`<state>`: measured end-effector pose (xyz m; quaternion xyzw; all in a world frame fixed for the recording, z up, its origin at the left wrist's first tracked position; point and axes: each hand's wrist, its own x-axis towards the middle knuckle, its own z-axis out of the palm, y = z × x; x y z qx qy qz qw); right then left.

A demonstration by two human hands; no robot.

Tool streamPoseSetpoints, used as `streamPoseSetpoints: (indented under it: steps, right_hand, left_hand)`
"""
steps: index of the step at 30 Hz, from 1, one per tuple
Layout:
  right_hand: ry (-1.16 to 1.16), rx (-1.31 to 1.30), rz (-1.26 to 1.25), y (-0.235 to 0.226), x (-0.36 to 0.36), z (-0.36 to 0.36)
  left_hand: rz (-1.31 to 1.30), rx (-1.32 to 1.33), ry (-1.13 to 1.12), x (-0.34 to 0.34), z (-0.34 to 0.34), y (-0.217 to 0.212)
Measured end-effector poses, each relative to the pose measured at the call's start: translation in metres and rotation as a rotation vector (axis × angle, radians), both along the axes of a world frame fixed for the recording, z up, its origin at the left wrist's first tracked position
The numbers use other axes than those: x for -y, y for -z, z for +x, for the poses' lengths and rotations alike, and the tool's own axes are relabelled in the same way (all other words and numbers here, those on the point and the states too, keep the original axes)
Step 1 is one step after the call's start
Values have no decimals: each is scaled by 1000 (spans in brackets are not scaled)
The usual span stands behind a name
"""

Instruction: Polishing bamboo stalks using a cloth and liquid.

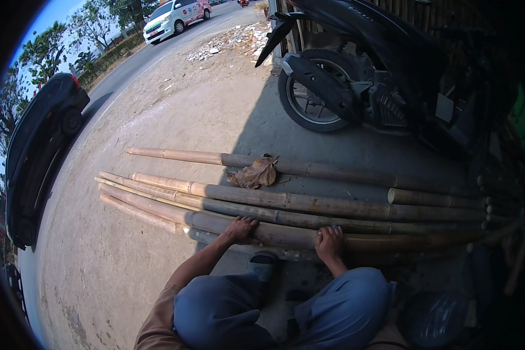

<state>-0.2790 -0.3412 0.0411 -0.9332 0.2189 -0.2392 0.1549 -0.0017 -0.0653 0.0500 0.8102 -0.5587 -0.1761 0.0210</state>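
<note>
A thick bamboo pole (289, 235) lies crosswise just beyond my knees. My left hand (241, 231) grips it, its fingers curled over the top. Farther right along the same pole, my right hand (330, 242) is closed on it, knuckles up; the undersides of both grips are hidden. Right behind it run thinner bamboo poles (245, 210), close together and roughly parallel. Another pole (332, 171) lies apart, farther away, with a large dry brown leaf (256, 174) against it. A short-looking pole end (399, 196) rests among them at the right.
A black motorbike (332, 87) stands beyond the poles at the right. Left, a dark car (44, 146) and a white van (172, 20) are on the road. Rubble (233, 44) lies by the roadside. Near my right knee is a clear plastic container (434, 318), dim in the shade.
</note>
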Motion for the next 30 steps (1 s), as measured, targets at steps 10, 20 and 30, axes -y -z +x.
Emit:
streamPoseSetpoints:
  steps: [10, 20, 30]
  right_hand:
    - [444, -161, -67, 22, 139, -124]
    - [54, -48, 15, 22, 38, -26]
    - [340, -92, -27, 10, 101, -102]
  left_hand:
    - [-151, 3, -116, -6, 8, 11]
    - [-188, 154, -121, -15, -8, 15]
    - [-188, 68, -155, -36, 16, 12]
